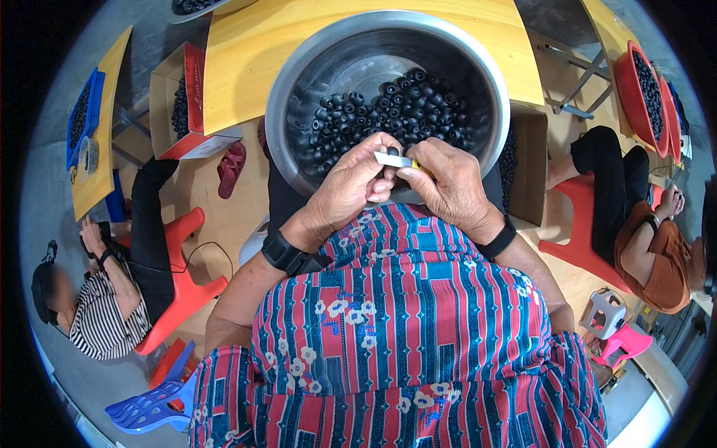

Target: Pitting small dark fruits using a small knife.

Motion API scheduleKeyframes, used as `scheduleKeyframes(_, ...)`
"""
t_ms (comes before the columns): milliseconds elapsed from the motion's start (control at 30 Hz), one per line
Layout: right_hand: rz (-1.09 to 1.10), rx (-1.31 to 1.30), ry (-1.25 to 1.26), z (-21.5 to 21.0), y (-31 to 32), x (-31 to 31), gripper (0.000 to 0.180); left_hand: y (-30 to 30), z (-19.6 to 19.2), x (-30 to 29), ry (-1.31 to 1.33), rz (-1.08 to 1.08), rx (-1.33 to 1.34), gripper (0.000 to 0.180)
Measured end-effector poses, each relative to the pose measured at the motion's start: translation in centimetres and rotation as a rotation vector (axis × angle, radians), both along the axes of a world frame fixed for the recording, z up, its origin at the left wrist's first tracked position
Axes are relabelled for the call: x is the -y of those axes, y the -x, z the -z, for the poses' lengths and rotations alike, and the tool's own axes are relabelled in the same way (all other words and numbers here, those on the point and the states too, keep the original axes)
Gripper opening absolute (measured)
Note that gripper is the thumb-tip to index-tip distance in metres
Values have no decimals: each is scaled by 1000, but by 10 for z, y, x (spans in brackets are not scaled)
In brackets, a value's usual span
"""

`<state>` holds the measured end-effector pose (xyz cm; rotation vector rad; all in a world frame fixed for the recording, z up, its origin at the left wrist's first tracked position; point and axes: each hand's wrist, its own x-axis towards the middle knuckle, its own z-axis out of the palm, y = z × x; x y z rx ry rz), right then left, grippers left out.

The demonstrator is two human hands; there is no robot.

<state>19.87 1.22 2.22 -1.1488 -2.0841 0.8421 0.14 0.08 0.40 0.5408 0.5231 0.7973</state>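
Over the near rim of a large metal basin, my two hands meet. My left hand pinches a small black part between thumb and fingers. A utility knife with a flat pale blade and a bit of yellow handle is gripped in my right hand. Its blade lies against or just in front of the black part and points toward my left hand; whether it touches is unclear. Inside the basin lie many small black ring-like parts, several with holes showing.
The basin stands at the edge of a yellow table. Cardboard boxes with black parts flank it. One person sits at left, another at right, near red basins. A red slipper and a blue chair are on the floor.
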Motion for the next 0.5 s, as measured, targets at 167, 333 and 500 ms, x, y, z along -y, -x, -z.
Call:
scheduleKeyframes(167, 12, 7, -13, 0, 0, 0, 23, 2, 2, -1, -34, 27, -19, 26)
scheduleKeyframes(333, 19, 7, -1, 0, 1, 0, 23, 3, 3, -1, -11, 16, -24, 25)
scheduleKeyframes(500, 29, -3, 6, 1, 2, 0, 23, 2, 4, -1, -6, 17, -3, 24)
